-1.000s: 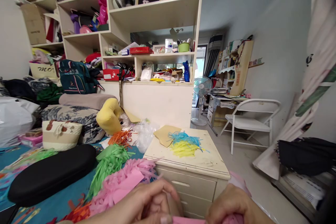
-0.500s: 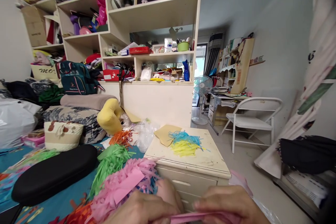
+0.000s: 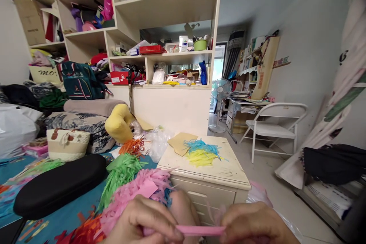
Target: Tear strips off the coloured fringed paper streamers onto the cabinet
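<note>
A narrow pink paper strip [image 3: 200, 230] stretches level between my two hands at the bottom of the head view. My left hand [image 3: 145, 219] pinches its left end between thumb and fingers. At the other end my right hand [image 3: 250, 221] is closed on the strip, its fingertips partly hidden, with a blurred pale pink wisp beside them. Just beyond my left hand lies a pile of pink paper fringe [image 3: 130, 194] with a flat pink piece on top. Green paper fringe [image 3: 122, 173] and red-orange paper fringe [image 3: 82, 232] lie around it.
A cream bedside cabinet [image 3: 228, 175] stands ahead, bearing blue paper strips [image 3: 201, 145], yellow strips [image 3: 200, 157] and a tan sheet [image 3: 180, 143]. On the bed are a black case [image 3: 60, 185], a woven bag [image 3: 68, 145] and a yellow cushion [image 3: 118, 124]. A white folding chair [image 3: 274, 127] stands right.
Both hands have risen slightly, and the pink strip now shows straight and flat between them. The left fingers have shifted their pinch. The camera view has tilted down a little.
</note>
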`<state>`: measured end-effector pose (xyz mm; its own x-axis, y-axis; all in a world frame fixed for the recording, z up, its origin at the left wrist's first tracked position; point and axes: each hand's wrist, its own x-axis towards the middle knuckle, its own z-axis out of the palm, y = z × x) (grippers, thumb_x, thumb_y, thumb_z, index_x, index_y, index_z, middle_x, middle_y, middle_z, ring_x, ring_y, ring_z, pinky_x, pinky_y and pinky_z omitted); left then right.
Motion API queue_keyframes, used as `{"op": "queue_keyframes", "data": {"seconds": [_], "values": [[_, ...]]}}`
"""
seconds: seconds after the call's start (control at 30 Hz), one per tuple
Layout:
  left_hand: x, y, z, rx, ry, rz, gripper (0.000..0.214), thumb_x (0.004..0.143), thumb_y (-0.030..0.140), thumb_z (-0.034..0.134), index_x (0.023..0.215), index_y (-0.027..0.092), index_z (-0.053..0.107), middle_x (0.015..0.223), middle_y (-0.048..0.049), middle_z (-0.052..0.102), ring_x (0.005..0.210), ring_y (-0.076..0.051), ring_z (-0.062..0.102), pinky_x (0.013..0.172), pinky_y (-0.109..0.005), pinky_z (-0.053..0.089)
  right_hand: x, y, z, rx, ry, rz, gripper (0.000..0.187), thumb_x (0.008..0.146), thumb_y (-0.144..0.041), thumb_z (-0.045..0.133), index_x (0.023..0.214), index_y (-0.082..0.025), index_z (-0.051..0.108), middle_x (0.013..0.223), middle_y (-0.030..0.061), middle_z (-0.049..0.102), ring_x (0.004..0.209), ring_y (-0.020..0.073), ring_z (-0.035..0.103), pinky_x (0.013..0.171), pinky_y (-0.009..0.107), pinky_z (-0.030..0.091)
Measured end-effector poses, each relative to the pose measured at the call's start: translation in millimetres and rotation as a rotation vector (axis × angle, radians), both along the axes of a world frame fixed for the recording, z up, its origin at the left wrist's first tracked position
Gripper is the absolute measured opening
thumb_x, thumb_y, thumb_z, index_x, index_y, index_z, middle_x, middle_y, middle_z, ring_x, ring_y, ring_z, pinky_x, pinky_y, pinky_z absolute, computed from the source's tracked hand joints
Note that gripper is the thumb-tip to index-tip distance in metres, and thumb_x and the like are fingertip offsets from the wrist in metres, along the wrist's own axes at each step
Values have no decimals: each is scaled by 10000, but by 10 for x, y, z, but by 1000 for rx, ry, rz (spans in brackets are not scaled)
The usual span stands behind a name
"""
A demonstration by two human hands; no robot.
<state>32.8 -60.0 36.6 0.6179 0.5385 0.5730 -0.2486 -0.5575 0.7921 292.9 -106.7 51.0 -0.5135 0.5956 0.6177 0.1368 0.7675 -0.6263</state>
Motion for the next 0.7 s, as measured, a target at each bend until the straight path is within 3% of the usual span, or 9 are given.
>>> {"op": "queue_keyframes", "data": {"seconds": [0.13,0.2,0.27,0.37,0.5,0.7], "values": [[-67,105,127,-164,216,-108,166,777,148,690,837,265,793,803,-68,746,705,-162,673,658,-245,504,23,-10,59,12,-81,-52,222,911,-189,556,1040,-282,711,757,50,703,652,113,665,608,168,515],[-66,142,242,-241,330,-206,271,707,163,748,970,230,756,925,-69,712,842,-186,645,744,-263,486,19,-20,114,28,-164,-78,222,912,-166,536,1000,-246,723,749,60,706,640,112,664,598,165,514],[-3,147,351,-344,367,-262,397,743,224,727,1134,227,663,1005,-67,671,913,-190,616,794,-274,469,-2,-27,181,31,-256,-90,251,914,-140,497,949,-223,731,739,65,710,633,116,666,590,169,518],[165,105,434,-423,487,-263,245,884,305,558,1085,220,669,892,-40,641,752,-146,588,711,-246,453,-48,-26,271,65,-338,-94,279,901,-110,469,948,-211,725,773,82,720,670,136,677,615,198,536],[320,43,373,-436,580,-160,245,878,377,538,903,191,695,657,19,532,560,-108,440,526,-203,337,-72,-7,307,92,-348,-54,277,909,-128,480,1020,-234,711,809,83,728,677,134,682,609,192,538],[350,5,226,-524,513,-36,266,812,417,593,740,161,605,553,51,498,476,-73,381,452,-182,260,-56,0,279,195,-354,-60,321,919,-98,449,1087,-250,677,839,79,734,725,136,685,635,201,538]]}}
